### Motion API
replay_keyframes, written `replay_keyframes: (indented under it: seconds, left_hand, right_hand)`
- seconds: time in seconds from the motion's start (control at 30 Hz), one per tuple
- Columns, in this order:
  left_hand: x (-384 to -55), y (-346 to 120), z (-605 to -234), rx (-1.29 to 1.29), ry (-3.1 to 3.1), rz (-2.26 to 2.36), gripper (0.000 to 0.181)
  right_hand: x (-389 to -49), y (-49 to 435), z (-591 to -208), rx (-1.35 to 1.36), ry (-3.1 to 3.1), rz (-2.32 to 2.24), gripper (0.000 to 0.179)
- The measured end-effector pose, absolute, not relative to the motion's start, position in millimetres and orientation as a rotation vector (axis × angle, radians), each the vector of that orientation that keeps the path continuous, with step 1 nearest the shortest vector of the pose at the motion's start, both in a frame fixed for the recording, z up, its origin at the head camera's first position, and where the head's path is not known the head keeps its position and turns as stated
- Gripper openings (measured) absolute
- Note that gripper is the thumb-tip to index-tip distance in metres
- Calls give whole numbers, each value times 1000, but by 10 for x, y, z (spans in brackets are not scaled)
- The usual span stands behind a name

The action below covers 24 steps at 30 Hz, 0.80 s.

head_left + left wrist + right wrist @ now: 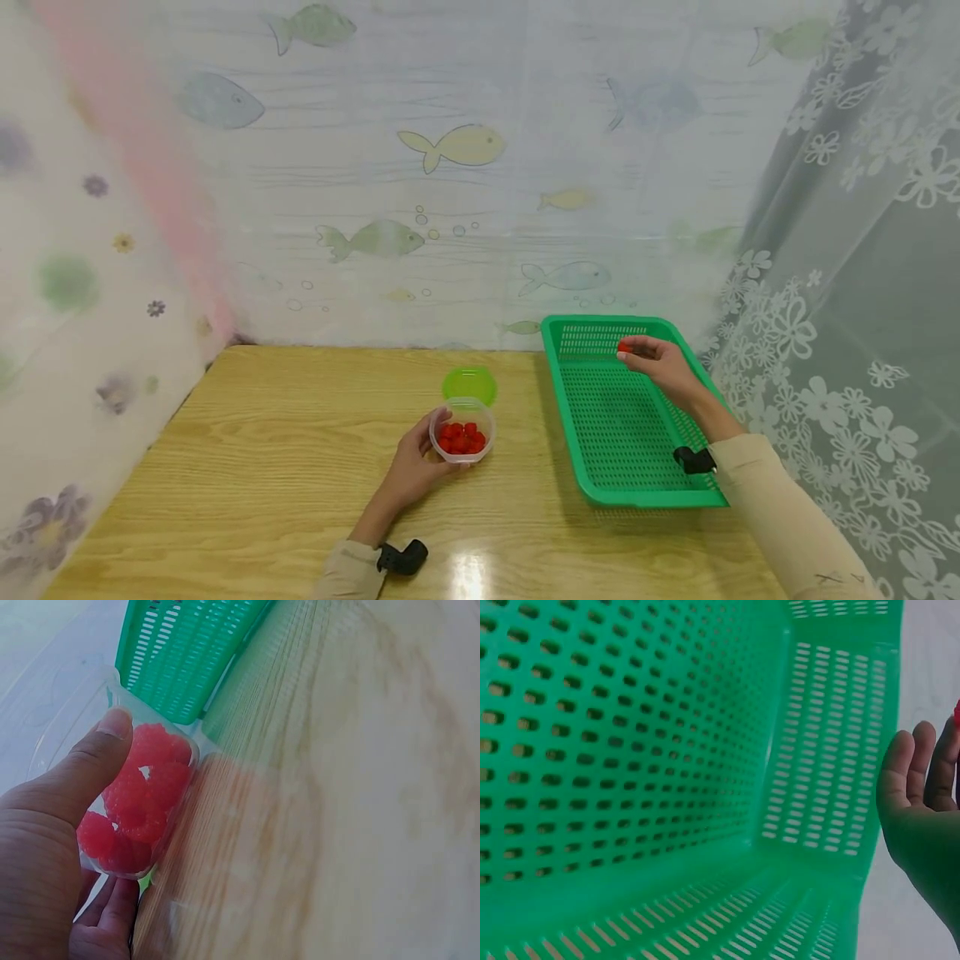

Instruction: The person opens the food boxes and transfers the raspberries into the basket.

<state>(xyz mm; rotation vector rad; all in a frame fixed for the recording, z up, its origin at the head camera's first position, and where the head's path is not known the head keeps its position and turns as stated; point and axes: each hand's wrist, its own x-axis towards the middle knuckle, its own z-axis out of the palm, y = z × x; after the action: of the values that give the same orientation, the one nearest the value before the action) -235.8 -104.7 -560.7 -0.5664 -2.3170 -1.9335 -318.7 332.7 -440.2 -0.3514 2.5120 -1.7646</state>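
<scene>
My left hand (420, 458) grips a small clear plastic tub (485, 417) on the table, thumb on the near side and fingers behind. Several red raspberries (146, 791) lie inside the tub, seen through its wall in the left wrist view. Over the far part of a green plastic basket (567, 417), my right hand (663, 367) pinches one raspberry (624, 348) between thumb and fingertips. In the right wrist view that hand (926, 802) shows at the right edge, with only a sliver of red visible. The basket's perforated floor (630, 750) is bare.
A bright green lid (469, 386) lies just behind the tub. The wooden table (285, 442) meets a wall covering (465, 208) printed with fish at the back. A lace-patterned sheer curtain (847, 400) hangs close along the basket's right side.
</scene>
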Motion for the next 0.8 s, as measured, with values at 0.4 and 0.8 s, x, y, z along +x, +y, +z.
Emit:
replay_keyframes:
  seconds: [0.4,0.8]
  left_hand:
    - [-2349,-1058,-5614,-558,-2303,-1964,87]
    - [-2352,-1045,-5594,-499,-2324,-1992,91]
  right_hand:
    - [-3318,3401,-4529,-346,2499,-1764,54]
    - [-3173,3131,-4124,-512,2441,-1893,30]
